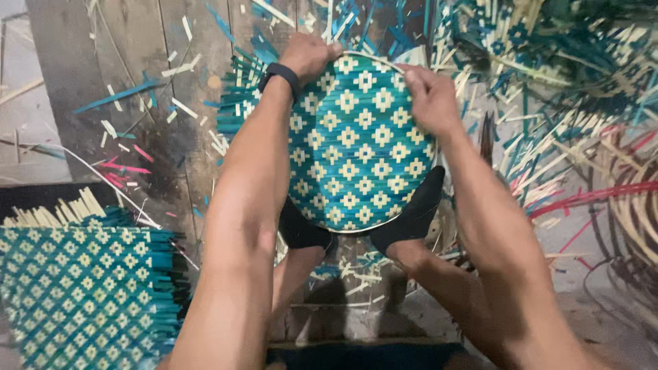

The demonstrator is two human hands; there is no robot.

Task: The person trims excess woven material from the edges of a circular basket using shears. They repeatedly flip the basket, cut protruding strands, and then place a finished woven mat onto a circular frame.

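Two bare hands hold one round woven tray point(356, 147) at its far rim, seen from the head camera looking down. Its weave is teal with a repeating pattern of pale cream diamonds, and a thin pale hoop runs around its edge. The left hand point(310, 55) curls over the upper left of the rim, fingers closed on the edge, with a black wristband point(282, 74) on that wrist. The right hand point(430, 99) grips the upper right of the rim, thumb on the woven face and fingers folded around the edge; both grips are narrow and closed on the tray. The tray stands tilted toward the camera, and its near edge rests against two feet in black socks point(411, 216), one at each lower side. Nothing lies in the tray.

Below the tray lies a worn wooden plank floor point(103, 62), strewn with cut teal, cream and pink strips point(123, 168). At the lower left lies a flat square woven mat point(75, 294) of the same teal and cream diamond pattern, with loose strip ends sticking out along its edges. Behind the tray's left side another untrimmed woven piece point(236, 103) shows its teal fringe. To the right lies a tangled heap of more woven work and loose strips point(569, 82), with pink strands among them.
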